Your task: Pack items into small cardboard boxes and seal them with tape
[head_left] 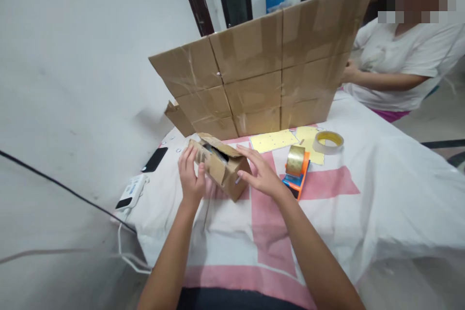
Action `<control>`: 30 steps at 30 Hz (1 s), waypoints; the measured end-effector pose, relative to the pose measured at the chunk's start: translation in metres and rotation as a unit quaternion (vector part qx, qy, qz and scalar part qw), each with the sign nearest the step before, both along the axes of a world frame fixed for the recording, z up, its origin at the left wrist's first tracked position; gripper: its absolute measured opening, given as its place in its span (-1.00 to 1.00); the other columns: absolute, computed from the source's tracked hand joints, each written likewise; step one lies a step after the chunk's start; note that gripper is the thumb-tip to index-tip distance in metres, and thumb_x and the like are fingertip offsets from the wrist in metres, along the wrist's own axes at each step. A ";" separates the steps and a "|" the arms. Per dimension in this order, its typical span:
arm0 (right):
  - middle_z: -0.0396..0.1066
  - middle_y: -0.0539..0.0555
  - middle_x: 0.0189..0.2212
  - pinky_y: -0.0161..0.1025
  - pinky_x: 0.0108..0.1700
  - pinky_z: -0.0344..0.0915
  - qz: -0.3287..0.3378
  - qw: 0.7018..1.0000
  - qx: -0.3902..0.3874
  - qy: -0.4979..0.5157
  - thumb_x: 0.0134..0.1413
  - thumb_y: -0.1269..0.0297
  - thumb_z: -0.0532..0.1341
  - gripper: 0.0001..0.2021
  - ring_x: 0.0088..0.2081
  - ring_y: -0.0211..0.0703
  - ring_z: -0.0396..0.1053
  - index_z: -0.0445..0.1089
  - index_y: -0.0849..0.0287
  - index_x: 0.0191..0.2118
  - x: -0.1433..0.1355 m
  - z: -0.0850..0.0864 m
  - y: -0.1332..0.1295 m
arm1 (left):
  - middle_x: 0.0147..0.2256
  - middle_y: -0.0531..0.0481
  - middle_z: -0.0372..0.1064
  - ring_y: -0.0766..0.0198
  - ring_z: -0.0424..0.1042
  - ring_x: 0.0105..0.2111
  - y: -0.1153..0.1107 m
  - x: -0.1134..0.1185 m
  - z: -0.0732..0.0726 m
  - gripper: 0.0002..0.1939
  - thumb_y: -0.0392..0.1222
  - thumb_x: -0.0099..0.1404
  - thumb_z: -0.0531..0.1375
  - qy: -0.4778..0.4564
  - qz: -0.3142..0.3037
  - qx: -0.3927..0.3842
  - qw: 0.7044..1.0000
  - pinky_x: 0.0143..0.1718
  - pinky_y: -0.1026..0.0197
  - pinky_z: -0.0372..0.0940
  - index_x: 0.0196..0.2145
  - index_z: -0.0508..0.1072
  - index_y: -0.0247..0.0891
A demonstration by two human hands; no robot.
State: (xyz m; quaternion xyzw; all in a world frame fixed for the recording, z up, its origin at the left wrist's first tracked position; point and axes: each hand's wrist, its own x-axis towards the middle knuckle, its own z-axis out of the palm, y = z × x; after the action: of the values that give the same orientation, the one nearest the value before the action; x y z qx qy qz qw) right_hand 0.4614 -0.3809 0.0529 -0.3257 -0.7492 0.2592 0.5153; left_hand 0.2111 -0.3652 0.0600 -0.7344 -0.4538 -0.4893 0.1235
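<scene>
A small cardboard box [234, 181] sits tilted on the cloth-covered table, its top flaps partly raised over a dark gap. My left hand [192, 174] rests against the box's left side, fingers apart and thumb at its front. On the other side, my right hand [259, 172] touches the right top edge with spread fingers. Neither hand is wrapped around the box. Just right of my right hand lies an orange and blue tape dispenser [300, 177] with a roll of brown tape [295, 160].
A large cardboard panel [254, 68] stands behind the box. A clear tape roll [328, 142] lies to the right. At left are a black phone [155, 160] and a white power strip [131, 193] with a cable. A person in a white shirt [395, 63] is at the right.
</scene>
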 end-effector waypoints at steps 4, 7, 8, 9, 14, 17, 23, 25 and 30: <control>0.20 0.15 0.34 0.13 0.36 0.12 0.010 1.000 -0.007 0.000 0.21 0.20 0.29 -0.46 0.35 0.07 0.15 0.25 -0.02 0.28 -0.010 -0.003 0.005 | 0.18 -0.15 0.40 0.08 0.20 0.28 0.034 -0.022 0.017 -0.58 -0.07 0.50 -0.06 0.076 -0.038 -0.062 0.994 0.31 -0.12 0.09 0.15 0.42 -0.20; 0.17 0.17 0.35 0.15 0.37 0.10 0.016 1.000 0.000 -0.009 0.21 0.15 0.29 -0.44 0.36 0.09 0.12 0.22 0.00 0.30 -0.012 -0.005 0.005 | 0.18 -0.06 0.42 0.09 0.18 0.29 0.045 -0.027 0.024 -0.58 -0.06 0.51 -0.07 0.144 -0.053 -0.103 0.983 0.32 -0.16 0.00 0.14 0.45 -0.13; 0.17 0.18 0.35 0.15 0.37 0.10 0.017 1.000 0.002 -0.008 0.22 0.14 0.28 -0.44 0.36 0.10 0.12 0.22 0.00 0.30 -0.012 -0.005 0.004 | 0.18 -0.04 0.42 0.08 0.17 0.30 0.046 -0.027 0.026 -0.58 -0.06 0.51 -0.07 0.161 -0.056 -0.109 0.979 0.33 -0.17 -0.04 0.14 0.45 -0.12; 0.17 0.19 0.34 0.15 0.36 0.11 0.017 1.000 0.002 -0.005 0.23 0.13 0.27 -0.46 0.36 0.10 0.12 0.22 0.01 0.29 -0.012 -0.005 0.004 | 0.17 -0.03 0.43 0.08 0.17 0.30 0.048 -0.027 0.026 -0.59 -0.06 0.51 -0.06 0.173 -0.061 -0.112 0.977 0.33 -0.18 -0.08 0.14 0.45 -0.11; 0.21 0.19 0.32 0.13 0.35 0.14 0.008 1.000 -0.004 0.011 0.27 0.21 0.22 -0.56 0.34 0.07 0.16 0.27 0.03 0.24 -0.014 -0.006 0.004 | 0.18 -0.01 0.43 0.07 0.17 0.27 0.054 -0.026 0.028 -0.59 -0.06 0.51 -0.08 0.201 -0.095 -0.115 0.968 0.31 -0.19 -0.10 0.08 0.50 -0.10; 0.24 0.19 0.29 0.13 0.33 0.17 -0.018 1.000 -0.003 0.005 0.25 0.35 0.16 -0.59 0.31 0.04 0.20 0.30 0.05 0.20 -0.014 0.000 0.007 | 0.17 -0.05 0.41 0.05 0.18 0.23 0.056 -0.026 0.031 -0.58 -0.04 0.51 -0.07 0.206 -0.100 -0.112 0.967 0.28 -0.17 -0.03 0.04 0.53 -0.11; 0.44 0.13 0.13 0.10 0.19 0.32 -0.007 0.988 0.050 -0.143 0.08 0.49 0.20 -0.50 0.16 0.06 0.36 0.40 0.04 0.15 -0.015 0.039 0.026 | 0.04 -0.10 0.47 0.01 0.23 0.08 0.056 -0.025 0.030 -0.57 -0.05 0.50 -0.07 0.207 -0.089 -0.104 0.969 0.18 -0.15 0.06 0.07 0.52 -0.14; 0.48 0.10 0.10 0.09 0.15 0.35 0.011 0.980 0.057 -0.188 0.16 0.44 0.20 -0.56 0.12 0.05 0.40 0.42 0.02 0.15 -0.017 0.047 0.032 | 0.02 -0.09 0.49 0.02 0.24 0.05 0.056 -0.024 0.029 -0.57 -0.06 0.50 -0.06 0.204 -0.085 -0.100 0.970 0.17 -0.15 0.06 0.09 0.51 -0.14; 0.46 0.04 0.16 0.05 0.23 0.31 0.001 0.983 0.080 -0.165 0.35 0.37 0.11 -0.63 0.19 -0.04 0.37 0.41 -0.01 0.19 -0.024 0.035 0.042 | 0.06 -0.02 0.52 0.02 0.23 0.17 0.054 -0.026 0.030 -0.63 -0.05 0.48 0.04 0.218 -0.108 -0.088 0.966 0.28 -0.17 -0.08 0.13 0.47 -0.10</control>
State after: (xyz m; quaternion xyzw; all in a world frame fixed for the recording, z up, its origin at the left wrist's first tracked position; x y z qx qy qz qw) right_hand 0.4369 -0.3390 0.0879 -0.3206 -0.8427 0.1416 0.4086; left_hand 0.1849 -0.3115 0.0905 -0.8760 -0.3752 -0.2860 0.1005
